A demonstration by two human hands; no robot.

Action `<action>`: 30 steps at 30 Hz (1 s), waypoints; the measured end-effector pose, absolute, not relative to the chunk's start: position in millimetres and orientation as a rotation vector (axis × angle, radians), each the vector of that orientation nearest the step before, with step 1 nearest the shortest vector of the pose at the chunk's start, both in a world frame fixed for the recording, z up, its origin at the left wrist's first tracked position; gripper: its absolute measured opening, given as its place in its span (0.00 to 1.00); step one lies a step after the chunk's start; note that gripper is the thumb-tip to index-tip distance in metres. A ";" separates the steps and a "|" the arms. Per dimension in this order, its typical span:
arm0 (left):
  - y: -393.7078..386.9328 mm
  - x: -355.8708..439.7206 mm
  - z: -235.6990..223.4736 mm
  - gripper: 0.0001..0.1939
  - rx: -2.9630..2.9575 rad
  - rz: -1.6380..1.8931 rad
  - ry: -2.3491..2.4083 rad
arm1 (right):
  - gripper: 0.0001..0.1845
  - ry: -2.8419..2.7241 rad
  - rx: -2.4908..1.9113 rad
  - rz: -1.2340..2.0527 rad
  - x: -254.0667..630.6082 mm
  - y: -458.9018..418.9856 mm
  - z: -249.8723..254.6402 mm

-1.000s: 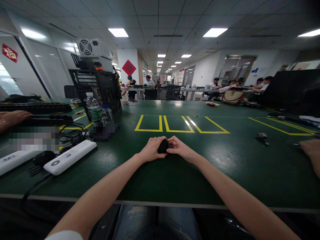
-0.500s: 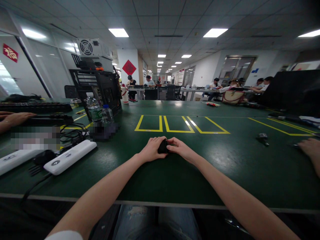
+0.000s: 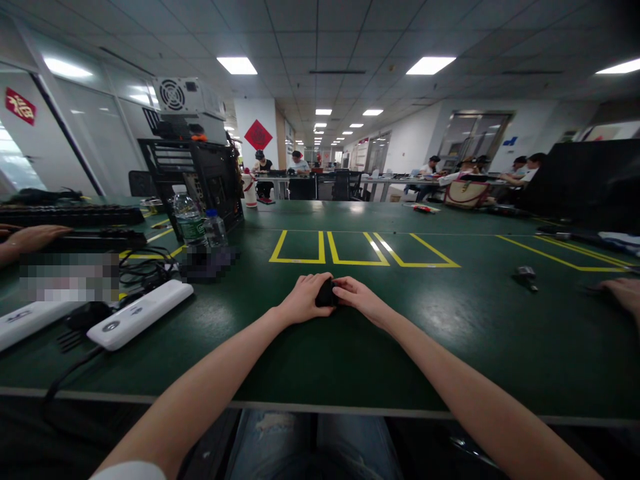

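A small black object (image 3: pixel 326 294), its kind unclear, is between my two hands at the middle of the green table (image 3: pixel 280 373). My left hand (image 3: pixel 306 298) is closed round its left side, thumb at the near edge and fingers over the far side. At its right edge the bent fingertips and thumb of my right hand (image 3: pixel 361 299) meet the object in a pinch; whether they hold some smaller part cannot be made out. Much of the object is hidden by my fingers. Just beyond my hands, yellow tape (image 3: pixel 300 261) marks out frames on the tabletop.
White power strips (image 3: pixel 141 313) with black cables lie at the left. Behind them stand plastic bottles (image 3: pixel 187 217) and an open computer case (image 3: pixel 215 177). A small metallic item (image 3: pixel 527 277) lies to the right. Other people's hands (image 3: pixel 37 239) show at both side edges.
My own hands and the black object stay almost in place. At the right edge, another person's hand has shifted slightly to the right.
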State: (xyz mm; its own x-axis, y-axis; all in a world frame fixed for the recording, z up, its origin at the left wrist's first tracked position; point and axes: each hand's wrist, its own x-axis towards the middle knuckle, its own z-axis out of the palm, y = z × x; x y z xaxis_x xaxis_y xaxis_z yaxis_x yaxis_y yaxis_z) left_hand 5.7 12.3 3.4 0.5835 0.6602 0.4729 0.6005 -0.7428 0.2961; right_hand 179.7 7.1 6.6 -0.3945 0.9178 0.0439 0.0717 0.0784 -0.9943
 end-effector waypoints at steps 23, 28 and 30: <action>11.7 5.6 4.3 0.31 2.698 0.864 1.073 | 0.20 -1.707 -0.877 1.434 187.0 11.1 4.5; 11.8 6.2 4.0 0.32 2.685 0.862 1.083 | 0.21 -1.694 -0.877 1.455 187.2 7.5 8.0; 12.2 6.5 3.7 0.32 2.686 0.866 1.082 | 0.18 -1.664 -0.901 1.431 185.8 7.3 7.0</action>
